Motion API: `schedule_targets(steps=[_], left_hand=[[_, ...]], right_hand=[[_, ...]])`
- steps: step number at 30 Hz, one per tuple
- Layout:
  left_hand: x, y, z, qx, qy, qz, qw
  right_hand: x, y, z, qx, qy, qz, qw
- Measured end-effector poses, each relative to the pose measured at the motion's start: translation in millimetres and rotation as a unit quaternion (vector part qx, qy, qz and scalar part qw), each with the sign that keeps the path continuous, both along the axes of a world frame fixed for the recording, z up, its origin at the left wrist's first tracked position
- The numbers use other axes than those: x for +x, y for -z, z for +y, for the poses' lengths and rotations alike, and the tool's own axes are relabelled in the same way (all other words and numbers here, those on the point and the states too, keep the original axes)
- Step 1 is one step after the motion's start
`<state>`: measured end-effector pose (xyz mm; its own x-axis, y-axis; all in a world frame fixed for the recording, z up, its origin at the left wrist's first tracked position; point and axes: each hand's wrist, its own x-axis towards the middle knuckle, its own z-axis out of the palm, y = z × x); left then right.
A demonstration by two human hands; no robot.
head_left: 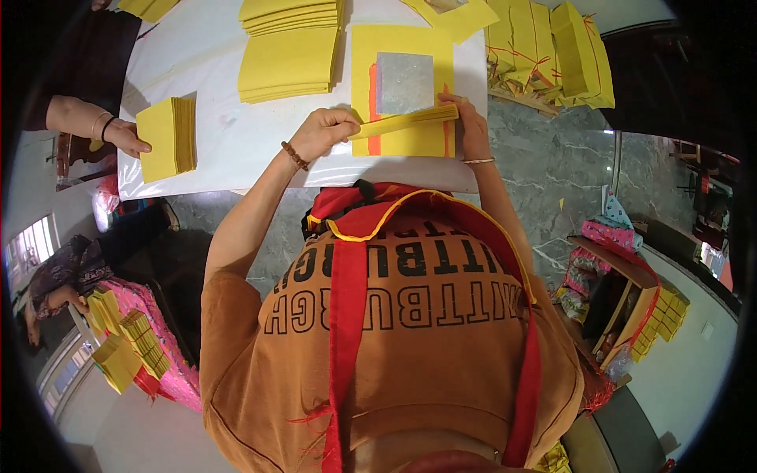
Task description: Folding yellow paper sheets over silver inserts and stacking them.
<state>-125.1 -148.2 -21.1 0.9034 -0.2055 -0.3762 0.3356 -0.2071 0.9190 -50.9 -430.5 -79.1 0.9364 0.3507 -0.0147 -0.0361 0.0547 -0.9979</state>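
Between my two hands a thin stack of yellow paper [410, 121] is seen almost edge-on, slightly tilted. My left hand [325, 130], with a beaded bracelet on the wrist, pinches its left end. At the other end, my right hand [471, 126] grips it with fingers bent round the edge. Beneath the stack lies a large yellow sheet [402, 41], marked with orange-red strips and bearing a silver-grey square [406, 79]. The held stack hides part of that sheet. A tall pile of folded yellow paper [285, 67] sits just beyond my left hand.
The white-covered table [217, 118] ends close to my body. At left, another person's hand [126, 138] touches a yellow paper stack [165, 140]. Yellow bundles tied with red string [524, 47] stand at the far right. A second person [71, 288] is by more yellow bundles, lower left.
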Motion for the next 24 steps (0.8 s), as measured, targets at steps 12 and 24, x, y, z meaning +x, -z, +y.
schedule_targets(steps=[12,24], left_hand=[[0.5,-42.6,-5.8,0.055,0.051,-0.138,0.988],[-1.1,-29.1,-25.5,0.484,0.058,-0.45,0.748]], right_hand=[[3.9,2.2,-11.6,-0.078,-0.058,-0.103,0.99],[3.7,-38.0,-8.3,-0.235,-0.033,-0.339,0.91]])
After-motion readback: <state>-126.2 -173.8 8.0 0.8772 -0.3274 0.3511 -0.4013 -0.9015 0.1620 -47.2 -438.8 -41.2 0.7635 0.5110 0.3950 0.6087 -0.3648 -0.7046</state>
